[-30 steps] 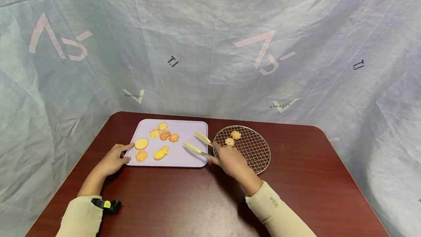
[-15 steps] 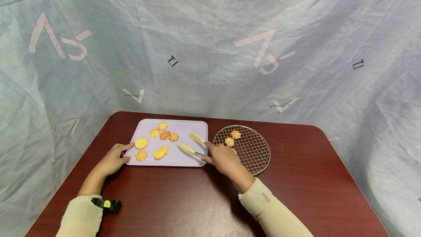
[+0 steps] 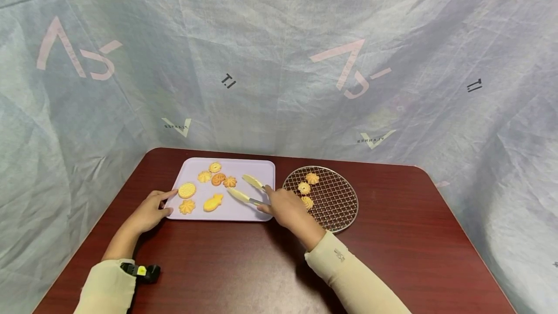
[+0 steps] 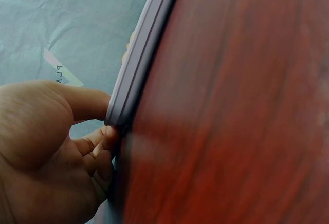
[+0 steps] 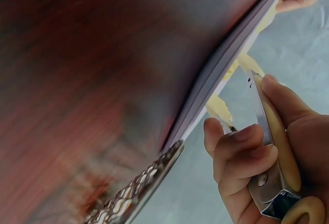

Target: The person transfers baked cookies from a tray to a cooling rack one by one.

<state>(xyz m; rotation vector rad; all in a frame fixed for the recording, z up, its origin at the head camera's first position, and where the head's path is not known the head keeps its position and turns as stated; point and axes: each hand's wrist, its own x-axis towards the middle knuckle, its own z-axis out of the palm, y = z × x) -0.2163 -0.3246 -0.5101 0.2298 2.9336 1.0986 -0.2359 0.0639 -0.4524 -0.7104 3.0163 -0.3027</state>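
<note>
My right hand [image 3: 287,210] grips a pair of tongs [image 3: 240,196] with pale yellow tips and metal arms. The tips stand apart, over the right half of a lilac tray [image 3: 257,167], near a brown-orange flower-shaped cookie [image 3: 230,181]. In the right wrist view, fingers and thumb wrap the tongs' handles [image 5: 280,136]. My left hand [image 3: 149,212] holds the tray's near left corner between thumb and fingers, beside a round cookie [image 3: 187,190] and a flower cookie [image 3: 187,206]. A fish-shaped cookie [image 3: 213,203] lies near the front; other cookies [image 3: 204,176] cluster further back.
Right of the tray, a round wire rack [image 3: 337,197] bears cookies [image 3: 312,178] along its left side; my right hand hides part of its left edge. Both stand on a dark red wooden table [image 3: 405,236]. Behind hangs a grey printed cloth [image 3: 270,62].
My right hand and the tongs have moved left over the tray, toward its cookies. A third cookie on the rack has come into sight. My left hand has stayed put.
</note>
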